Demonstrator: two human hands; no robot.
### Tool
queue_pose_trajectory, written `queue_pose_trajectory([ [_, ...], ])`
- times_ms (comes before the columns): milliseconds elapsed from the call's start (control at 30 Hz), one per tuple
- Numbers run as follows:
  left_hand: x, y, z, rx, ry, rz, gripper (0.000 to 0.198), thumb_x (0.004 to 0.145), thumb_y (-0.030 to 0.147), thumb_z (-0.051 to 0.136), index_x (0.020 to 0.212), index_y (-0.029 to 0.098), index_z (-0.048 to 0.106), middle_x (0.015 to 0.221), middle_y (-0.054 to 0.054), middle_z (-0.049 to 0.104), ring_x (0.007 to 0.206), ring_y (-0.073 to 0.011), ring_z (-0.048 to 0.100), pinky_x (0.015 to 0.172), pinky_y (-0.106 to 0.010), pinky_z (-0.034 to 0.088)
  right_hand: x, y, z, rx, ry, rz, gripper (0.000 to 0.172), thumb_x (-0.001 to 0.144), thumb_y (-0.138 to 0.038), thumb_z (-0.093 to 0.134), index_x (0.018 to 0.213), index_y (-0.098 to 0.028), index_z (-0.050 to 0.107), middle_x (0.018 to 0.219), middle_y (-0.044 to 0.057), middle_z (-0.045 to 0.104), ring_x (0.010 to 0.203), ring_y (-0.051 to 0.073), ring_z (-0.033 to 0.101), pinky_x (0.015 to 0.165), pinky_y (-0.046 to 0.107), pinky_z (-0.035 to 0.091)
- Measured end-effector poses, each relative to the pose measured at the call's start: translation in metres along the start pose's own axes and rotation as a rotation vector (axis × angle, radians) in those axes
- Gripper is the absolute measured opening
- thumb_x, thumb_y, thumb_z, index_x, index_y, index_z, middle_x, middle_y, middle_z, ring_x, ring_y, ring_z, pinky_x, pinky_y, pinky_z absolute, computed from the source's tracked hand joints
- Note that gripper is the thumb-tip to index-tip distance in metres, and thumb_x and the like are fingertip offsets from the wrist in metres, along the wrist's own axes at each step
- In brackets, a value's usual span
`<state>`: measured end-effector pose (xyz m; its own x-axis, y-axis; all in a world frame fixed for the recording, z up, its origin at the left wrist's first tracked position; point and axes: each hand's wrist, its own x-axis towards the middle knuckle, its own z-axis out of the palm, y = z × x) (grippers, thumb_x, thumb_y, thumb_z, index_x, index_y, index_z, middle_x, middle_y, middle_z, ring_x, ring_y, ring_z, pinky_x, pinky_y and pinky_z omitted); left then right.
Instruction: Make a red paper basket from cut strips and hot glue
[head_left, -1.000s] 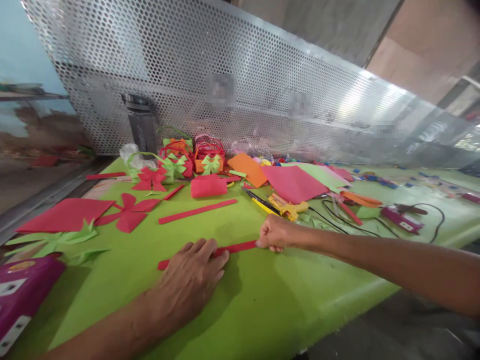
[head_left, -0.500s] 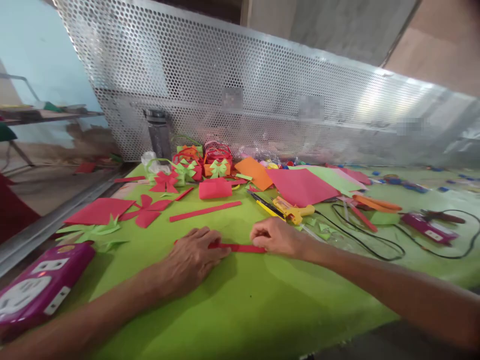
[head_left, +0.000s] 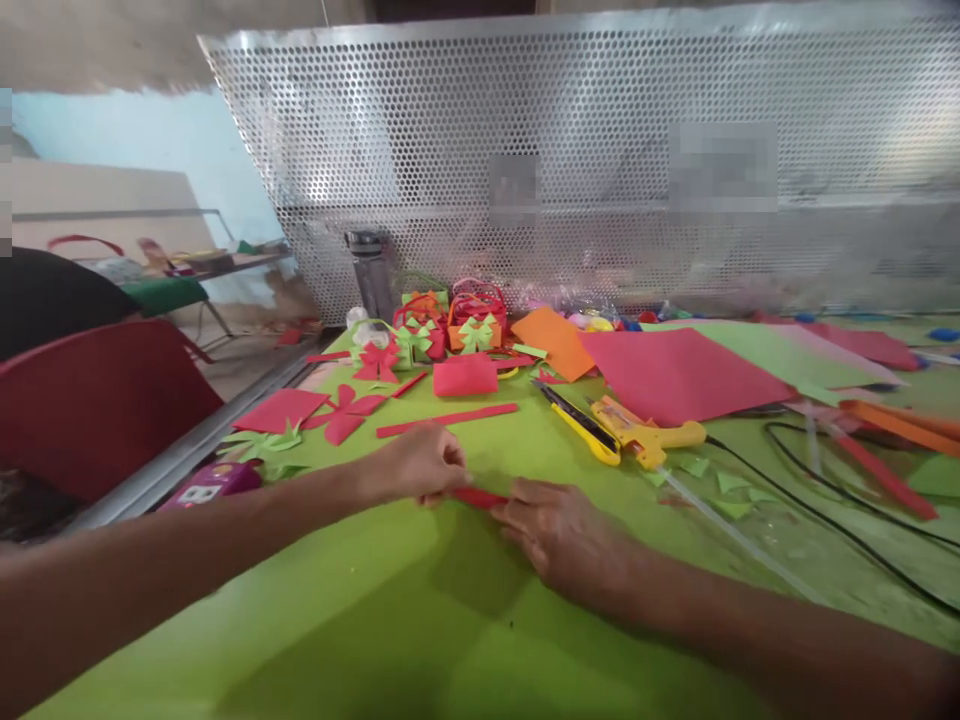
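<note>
A narrow red paper strip [head_left: 477, 497] lies on the green table cover [head_left: 420, 620] between my two hands. My left hand [head_left: 421, 464] has its fingers curled and pinches the strip's left end. The fingers of my right hand [head_left: 564, 536] lie flat over the strip's right part and press it down. Most of the strip is hidden under the hands. A second, longer red strip [head_left: 447, 420] lies just behind my left hand.
A yellow glue gun [head_left: 645, 434] and a yellow-black cutter [head_left: 577, 424] lie right of the hands, with black cables [head_left: 832, 500] beyond. Red, orange and green sheets, paper bows and small baskets [head_left: 450, 330] crowd the back. A perforated metal panel [head_left: 600, 150] backs the table. A red chair [head_left: 90, 400] stands left.
The view swung right and closer. My hands drew together along the strip: the left went from lying flat to pinching its end, the right from gripping its end to pressing flat on it.
</note>
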<state>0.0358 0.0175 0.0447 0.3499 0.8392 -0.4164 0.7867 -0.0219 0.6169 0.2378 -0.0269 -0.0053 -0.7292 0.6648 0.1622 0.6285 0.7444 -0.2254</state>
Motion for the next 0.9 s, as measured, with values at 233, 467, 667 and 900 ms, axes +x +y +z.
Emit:
queue_pose_trajectory([
  [233,0.013,0.016,0.008,0.095,-0.078,-0.147,0.028,0.060,0.035,0.071,0.052,0.016,0.052,0.037,0.004,0.049,0.038,-0.0104,0.050,0.039,-0.020,0.040,-0.002,0.002,0.008,-0.023,0.064,-0.083,0.014,0.086,-0.016,0.050,0.094,-0.017,0.062,0.079,0.003,0.062,0.065,0.015,0.054,0.055,0.029,0.035],
  [467,0.009,0.011,0.006,0.035,-0.080,-0.170,0.022,0.063,0.028,0.070,0.053,0.015,0.055,0.040,0.003,0.052,0.040,-0.0107,0.052,0.042,-0.021,0.043,-0.005,0.000,0.009,-0.040,0.073,-0.089,0.010,0.082,-0.012,0.054,0.089,-0.017,0.060,0.077,0.002,0.059,0.065,0.016,0.052,0.053,0.029,0.030],
  [667,0.005,-0.005,-0.003,-0.013,-0.054,-0.220,0.020,0.062,0.028,0.070,0.055,0.015,0.056,0.041,0.002,0.054,0.037,-0.0107,0.052,0.040,-0.021,0.044,-0.007,0.000,0.009,-0.037,0.056,-0.085,0.014,0.081,-0.005,0.051,0.084,-0.017,0.057,0.078,0.001,0.058,0.065,0.014,0.049,0.052,0.029,0.027],
  [900,0.000,-0.025,-0.013,-0.067,-0.004,-0.268,0.019,0.062,0.027,0.068,0.054,0.015,0.056,0.043,0.002,0.055,0.038,-0.0106,0.052,0.038,-0.020,0.042,-0.006,0.002,0.012,-0.063,0.022,-0.100,0.019,0.079,-0.002,0.049,0.088,-0.017,0.057,0.080,0.002,0.058,0.068,0.013,0.048,0.055,0.028,0.029],
])
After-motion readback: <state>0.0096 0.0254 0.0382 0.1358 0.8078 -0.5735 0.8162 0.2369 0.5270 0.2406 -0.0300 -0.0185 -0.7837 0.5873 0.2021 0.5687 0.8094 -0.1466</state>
